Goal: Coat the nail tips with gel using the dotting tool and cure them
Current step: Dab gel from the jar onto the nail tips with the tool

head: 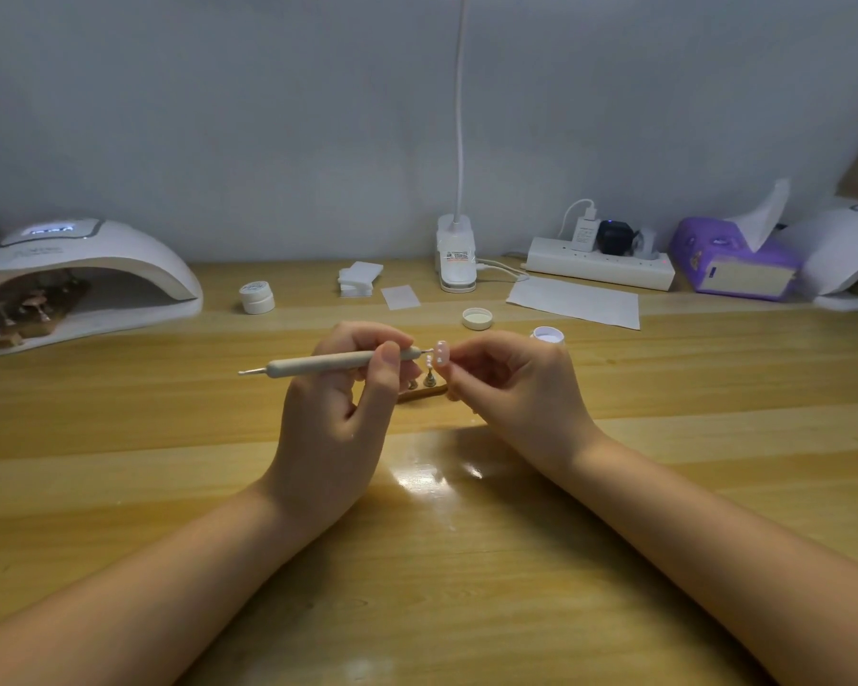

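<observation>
My left hand (pixel 348 393) grips a beige dotting tool (pixel 318 362) that lies level, its metal tip touching a pale pink nail tip (pixel 441 353) with small white dots. My right hand (pixel 516 383) pinches that nail tip, or the stand under it, by the fingertips. Below the hands a wooden holder (pixel 424 391) with small metal stands sits on the table, partly hidden. An open gel pot (pixel 548 335) stands just behind my right hand, its white lid (pixel 477 318) lying to the left. The white curing lamp (pixel 78 277) at the far left is lit and holds another rack of nail tips.
A closed white pot (pixel 257 297), stacked wipes (pixel 360 278), a clip lamp base (pixel 455 255), a power strip (pixel 600 262), a sheet of paper (pixel 573 302), a purple tissue box (pixel 734 262) and a second curing lamp (pixel 848 259) line the back of the wooden table (pixel 417 561).
</observation>
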### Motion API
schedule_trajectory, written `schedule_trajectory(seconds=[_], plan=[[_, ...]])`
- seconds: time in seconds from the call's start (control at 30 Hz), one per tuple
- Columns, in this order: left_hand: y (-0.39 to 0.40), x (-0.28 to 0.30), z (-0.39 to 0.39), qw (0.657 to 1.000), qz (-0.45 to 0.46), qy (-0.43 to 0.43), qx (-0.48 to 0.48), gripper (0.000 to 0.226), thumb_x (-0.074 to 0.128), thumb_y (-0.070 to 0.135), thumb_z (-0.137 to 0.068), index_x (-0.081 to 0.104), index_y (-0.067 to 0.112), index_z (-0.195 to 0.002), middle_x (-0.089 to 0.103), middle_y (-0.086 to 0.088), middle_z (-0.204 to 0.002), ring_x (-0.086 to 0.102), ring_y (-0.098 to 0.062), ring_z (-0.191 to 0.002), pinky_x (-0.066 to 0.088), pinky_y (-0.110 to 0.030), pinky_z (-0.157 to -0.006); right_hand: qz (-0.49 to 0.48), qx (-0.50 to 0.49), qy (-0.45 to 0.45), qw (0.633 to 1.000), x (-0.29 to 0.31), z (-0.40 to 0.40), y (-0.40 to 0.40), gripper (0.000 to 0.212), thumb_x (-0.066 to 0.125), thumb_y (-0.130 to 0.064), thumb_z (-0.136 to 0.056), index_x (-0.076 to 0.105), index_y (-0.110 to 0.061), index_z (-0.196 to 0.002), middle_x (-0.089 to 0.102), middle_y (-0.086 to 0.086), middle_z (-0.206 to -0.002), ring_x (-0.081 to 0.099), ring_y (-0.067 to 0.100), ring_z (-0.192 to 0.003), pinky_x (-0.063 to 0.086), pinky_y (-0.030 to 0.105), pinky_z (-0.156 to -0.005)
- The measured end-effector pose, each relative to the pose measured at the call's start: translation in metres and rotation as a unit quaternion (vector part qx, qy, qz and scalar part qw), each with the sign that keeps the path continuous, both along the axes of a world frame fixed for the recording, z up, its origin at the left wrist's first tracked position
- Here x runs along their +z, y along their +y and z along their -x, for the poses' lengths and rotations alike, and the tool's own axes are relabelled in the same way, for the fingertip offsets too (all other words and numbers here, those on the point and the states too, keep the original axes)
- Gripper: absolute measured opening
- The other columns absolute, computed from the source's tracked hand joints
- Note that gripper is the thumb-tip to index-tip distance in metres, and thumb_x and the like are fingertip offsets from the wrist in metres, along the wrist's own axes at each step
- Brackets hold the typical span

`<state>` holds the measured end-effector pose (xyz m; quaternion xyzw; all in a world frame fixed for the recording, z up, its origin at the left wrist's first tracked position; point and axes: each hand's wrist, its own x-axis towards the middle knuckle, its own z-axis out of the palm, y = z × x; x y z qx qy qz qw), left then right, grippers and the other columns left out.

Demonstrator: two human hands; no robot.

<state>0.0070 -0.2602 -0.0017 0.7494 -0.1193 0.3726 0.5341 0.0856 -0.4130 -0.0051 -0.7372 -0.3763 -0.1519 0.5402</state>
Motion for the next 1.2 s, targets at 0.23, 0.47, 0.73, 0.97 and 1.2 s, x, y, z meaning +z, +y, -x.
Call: schedule_trajectory(seconds=[0.23,0.47,0.73,0.97,1.2], plan=[[-0.0020,0.0010,0.0010,1.000,-0.013,0.015,-0.001,0.011,0.049,0.027,-0.094,0.058,0.023,-0.097,0.068,0.001,-0.087,0.068,-0.009,-0.082,0.054,-0.021,-0.071,-0.011,-0.007,-0.008,1.000,0.0002,0.0024,0.0024,0.010,0.073,-0.009,-0.084,0.074,0.000,-0.088,0.071,0.009,-0.074,0.066,0.027,-0.065,0.054,0.046,-0.064],[-0.0022,0.0013,0.0010,1.000,-0.019,0.024,0.005,0.011,0.049,0.017,-0.093,0.058,0.022,-0.096,0.069,0.001,-0.087,0.068,-0.009,-0.082,0.054,-0.021,-0.071,-0.002,-0.005,-0.018,1.000,-0.0004,0.0020,0.0010,0.010,0.074,-0.008,-0.083,0.075,-0.001,-0.089,0.072,0.007,-0.076,0.066,0.022,-0.066,0.054,0.043,-0.064],[-0.0017,0.0013,0.0010,1.000,-0.022,0.015,-0.001,0.016,0.047,0.031,-0.092,0.059,0.022,-0.097,0.069,0.002,-0.087,0.068,-0.011,-0.083,0.055,-0.024,-0.071,0.004,-0.004,-0.032,0.999,-0.0015,0.0003,0.0003,0.010,0.074,-0.008,-0.083,0.075,-0.004,-0.092,0.072,0.005,-0.078,0.067,0.018,-0.067,0.056,0.039,-0.064],[-0.0018,0.0009,0.0007,1.000,-0.021,0.009,-0.006,0.014,0.047,0.031,-0.092,0.059,0.023,-0.097,0.069,0.003,-0.087,0.068,-0.010,-0.082,0.054,-0.020,-0.071,0.006,-0.007,-0.041,0.999,-0.0022,-0.0005,0.0005,0.010,0.074,-0.008,-0.083,0.075,-0.004,-0.092,0.072,0.005,-0.078,0.067,0.016,-0.067,0.056,0.036,-0.065],[-0.0012,0.0008,0.0007,1.000,-0.003,0.009,-0.003,0.016,0.047,0.032,-0.092,0.059,0.023,-0.097,0.069,0.004,-0.086,0.069,-0.011,-0.082,0.055,-0.022,-0.071,-0.003,-0.008,-0.029,1.000,-0.0019,0.0005,0.0010,0.009,0.074,-0.007,-0.082,0.075,-0.002,-0.090,0.072,0.006,-0.077,0.067,0.019,-0.067,0.056,0.038,-0.065]])
